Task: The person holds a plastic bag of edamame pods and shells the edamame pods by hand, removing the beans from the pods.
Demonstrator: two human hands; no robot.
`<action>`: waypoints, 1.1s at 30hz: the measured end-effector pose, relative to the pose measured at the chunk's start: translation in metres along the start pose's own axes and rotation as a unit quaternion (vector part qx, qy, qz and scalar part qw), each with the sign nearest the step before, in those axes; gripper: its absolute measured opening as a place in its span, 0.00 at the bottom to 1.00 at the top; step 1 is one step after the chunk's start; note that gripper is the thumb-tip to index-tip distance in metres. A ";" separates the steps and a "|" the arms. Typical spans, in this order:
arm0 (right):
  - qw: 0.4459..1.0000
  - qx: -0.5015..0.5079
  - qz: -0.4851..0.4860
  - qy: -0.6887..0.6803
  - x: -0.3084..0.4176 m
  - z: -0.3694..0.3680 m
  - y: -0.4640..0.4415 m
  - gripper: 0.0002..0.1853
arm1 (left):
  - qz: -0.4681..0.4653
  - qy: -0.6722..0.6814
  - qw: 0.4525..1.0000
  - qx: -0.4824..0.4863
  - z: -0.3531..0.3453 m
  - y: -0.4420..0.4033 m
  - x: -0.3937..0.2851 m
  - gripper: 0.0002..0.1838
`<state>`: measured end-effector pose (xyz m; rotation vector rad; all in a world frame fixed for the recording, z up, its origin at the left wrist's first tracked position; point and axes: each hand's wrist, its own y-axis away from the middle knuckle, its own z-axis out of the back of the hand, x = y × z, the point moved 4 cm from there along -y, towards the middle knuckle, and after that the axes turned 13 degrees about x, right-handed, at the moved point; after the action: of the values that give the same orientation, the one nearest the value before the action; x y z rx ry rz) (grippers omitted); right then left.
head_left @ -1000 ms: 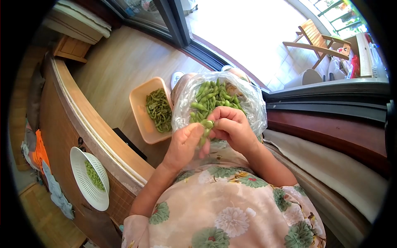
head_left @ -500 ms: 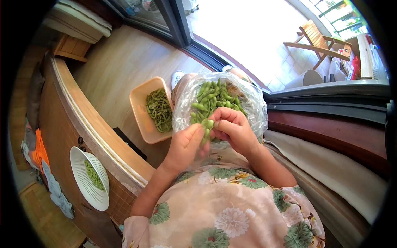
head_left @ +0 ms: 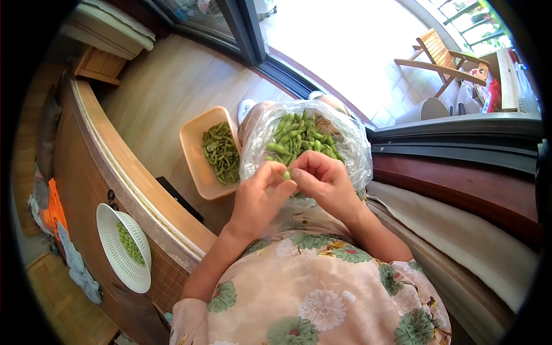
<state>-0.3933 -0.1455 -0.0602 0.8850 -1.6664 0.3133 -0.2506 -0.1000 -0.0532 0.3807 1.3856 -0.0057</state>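
Pale green piece (head_left: 287,175), pod or bean, too small to tell which, at the meeting of the fingertips. Left hand (head_left: 260,194): thumb and forefinger closed around it, palm turned inward. Right hand (head_left: 325,179): thumb and forefinger pinched together at its other edge; how much lies inside that pinch is hidden. Both hands low over the near edge of a clear plastic bag (head_left: 358,150) on the lap.

Step in hand, my judgement: a pod being worked open by the fingers. Next move calls for a steady hold on one side and a light thumb push on the other, firm enough to part the shell, gentle enough not to crush or drop the bean.

Just beyond the fingers: plump green pods (head_left: 289,130) heaped in the bag. Beside the bag, to the left, a peach basin (head_left: 194,171) on the floor, holding duller, flatter pods (head_left: 220,154), probably spent shells.

Farther left, well apart from the hands: a white colander (head_left: 108,238) on a brown-topped surface (head_left: 86,175), with loose light-green beans (head_left: 130,246) inside.

Outermost: a wooden chair (head_left: 438,50) past the door frame.
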 end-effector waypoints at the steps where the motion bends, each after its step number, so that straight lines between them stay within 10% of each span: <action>1: 1.000 0.003 -0.005 -0.004 -0.001 -0.001 0.000 0.08 | 0.004 -0.025 1.000 -0.006 0.000 -0.002 -0.001 0.12; 28: 0.993 -0.059 -0.054 -0.081 -0.011 0.002 0.001 0.08 | 0.100 0.358 0.928 0.021 0.003 -0.002 0.024 0.17; 33: 0.984 -0.070 -0.068 -0.150 -0.014 0.006 0.003 0.07 | 0.070 0.235 0.969 0.038 -0.003 -0.001 0.021 0.16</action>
<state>-0.3992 -0.1421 -0.0739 0.9693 -1.8669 -0.0333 -0.2493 -0.0952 -0.0743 0.5681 1.8263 0.1582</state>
